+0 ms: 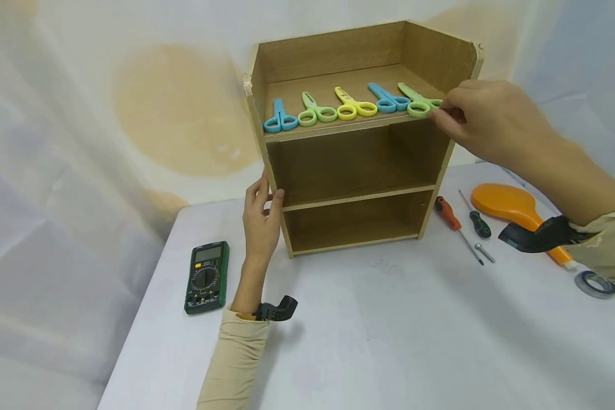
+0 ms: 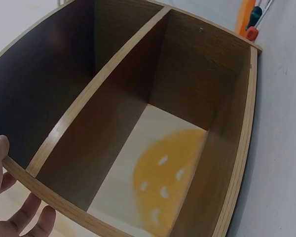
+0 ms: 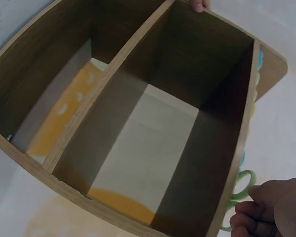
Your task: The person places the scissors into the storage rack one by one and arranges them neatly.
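Shelf [image 1: 359, 142] dominates what we see: a small wooden unit with no back, standing upright on the table [image 1: 389, 330], its open front turned toward us. We read our left hand [image 1: 260, 219] as the steadying one: it rests against the left side panel at the height of the middle board, fingers extended along the edge and thumb at the front, not curled round anything. That bracing makes sense, since the unit looks light and a touch at the top could rock it.

Of the three levels, only the top one holds anything. Five scissors lie there in a row, handles at the front lip and blades pointing back, which keeps the loops easy to reach: blue scissors [image 1: 280, 118] at the left, then pale green, yellow, blue, and green scissors [image 1: 417, 102] at the far right. Our right hand [image 1: 484, 119] is at that last pair, fingertips curled and pinching a handle loop at the shelf's front right corner; the right wrist view shows the same loop beside the bent fingers. The middle and bottom levels are bare.

On the table, a meter [image 1: 207, 277] lies left of the shelf; two screwdrivers [image 1: 458, 225], an orange paddle [image 1: 512, 208] and a tape roll [image 1: 597, 283] lie to its right.
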Motion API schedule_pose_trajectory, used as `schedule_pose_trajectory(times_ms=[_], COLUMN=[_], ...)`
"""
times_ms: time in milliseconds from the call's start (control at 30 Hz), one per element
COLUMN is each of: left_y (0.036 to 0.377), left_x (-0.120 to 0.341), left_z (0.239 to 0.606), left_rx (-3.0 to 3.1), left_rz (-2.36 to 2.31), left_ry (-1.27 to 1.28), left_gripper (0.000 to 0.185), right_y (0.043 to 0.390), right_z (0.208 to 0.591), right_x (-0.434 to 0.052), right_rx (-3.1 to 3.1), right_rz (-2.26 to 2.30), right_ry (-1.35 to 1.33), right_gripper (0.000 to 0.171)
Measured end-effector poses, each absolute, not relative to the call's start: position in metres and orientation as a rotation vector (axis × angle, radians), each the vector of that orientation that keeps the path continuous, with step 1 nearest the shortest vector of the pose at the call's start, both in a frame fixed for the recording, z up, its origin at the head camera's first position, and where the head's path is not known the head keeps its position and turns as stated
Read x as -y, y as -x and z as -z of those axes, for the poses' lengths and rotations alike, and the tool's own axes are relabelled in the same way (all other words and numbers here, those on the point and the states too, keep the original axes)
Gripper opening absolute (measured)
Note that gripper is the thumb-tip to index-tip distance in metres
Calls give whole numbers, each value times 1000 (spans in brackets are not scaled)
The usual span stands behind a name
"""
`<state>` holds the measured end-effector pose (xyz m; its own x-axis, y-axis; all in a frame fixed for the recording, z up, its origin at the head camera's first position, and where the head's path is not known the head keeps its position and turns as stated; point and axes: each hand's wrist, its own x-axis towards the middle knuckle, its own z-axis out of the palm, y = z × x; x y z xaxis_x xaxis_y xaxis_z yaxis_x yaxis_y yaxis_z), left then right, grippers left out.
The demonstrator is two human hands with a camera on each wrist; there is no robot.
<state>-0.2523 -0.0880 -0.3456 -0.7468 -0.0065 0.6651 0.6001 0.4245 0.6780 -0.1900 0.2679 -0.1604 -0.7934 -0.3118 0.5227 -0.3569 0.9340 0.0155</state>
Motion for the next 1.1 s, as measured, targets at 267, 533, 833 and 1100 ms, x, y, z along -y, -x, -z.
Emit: schedule_pose_trajectory(times_ms=[267,533,833,1100], left_y=[253,253,251,252], left_x=[89,89,89,88], left_z=[345,345,345,345], left_rx=[2100,2103,2088,2091], left_rz=[1347,1338,1357,1347], left_ry=[496,492,487,496], left_gripper=[57,58,57,57], right_y=[199,195,194,197], right_z=[164,169,171,172], right_x=[-269,-268,-267,-269], right_rx=[2576,2403,2398,2370], right_rz=[-122,-156,-128,-159], right_ry=[-417,-504,-513,-521], right_gripper=[32,21,24,23])
